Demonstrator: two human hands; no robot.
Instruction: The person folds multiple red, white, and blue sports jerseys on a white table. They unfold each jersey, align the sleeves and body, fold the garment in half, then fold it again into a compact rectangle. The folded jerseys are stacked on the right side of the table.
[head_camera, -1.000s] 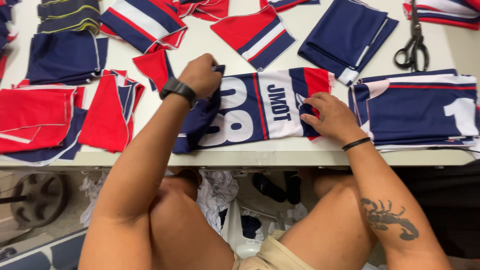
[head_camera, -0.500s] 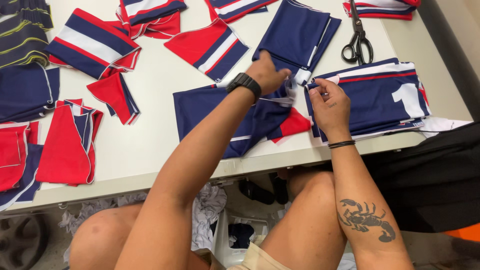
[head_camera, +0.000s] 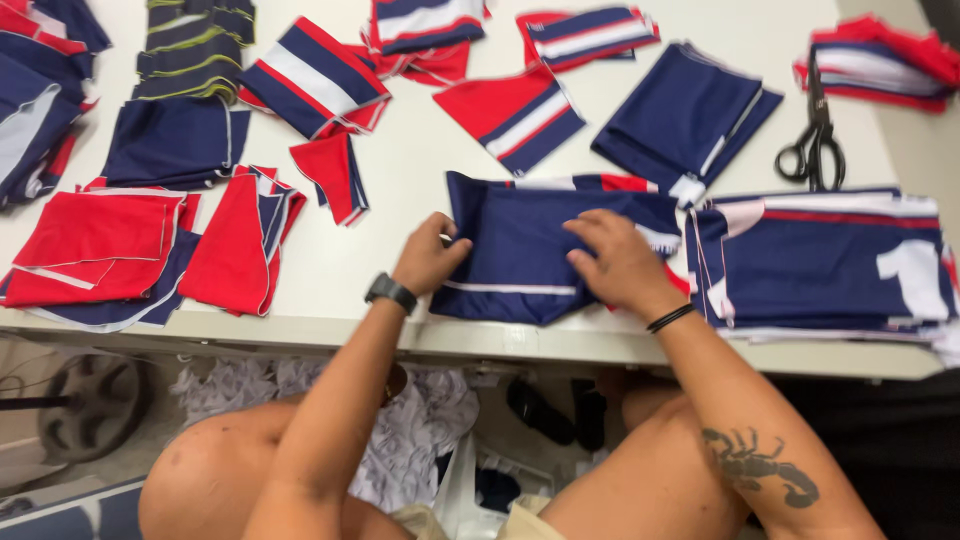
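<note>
The navy fabric piece (head_camera: 540, 262) that lay spread out with its big white numerals up a second ago is now folded over into a compact, mostly plain navy packet. My left hand (head_camera: 428, 257) has come down from lifting its corner to grip the left edge, and my right hand (head_camera: 618, 262) now presses flat on top.

Folded navy cloth (head_camera: 530, 265): lies at the near edge of the white desk (head_camera: 400, 200). Left hand (head_camera: 428, 255) grips its left edge; right hand (head_camera: 620, 262) lies flat on its right part. Just right of it, a navy stack (head_camera: 820, 265). Beyond that stack, black scissors (head_camera: 812, 140). Well left of it, red pieces (head_camera: 95, 245).
</note>
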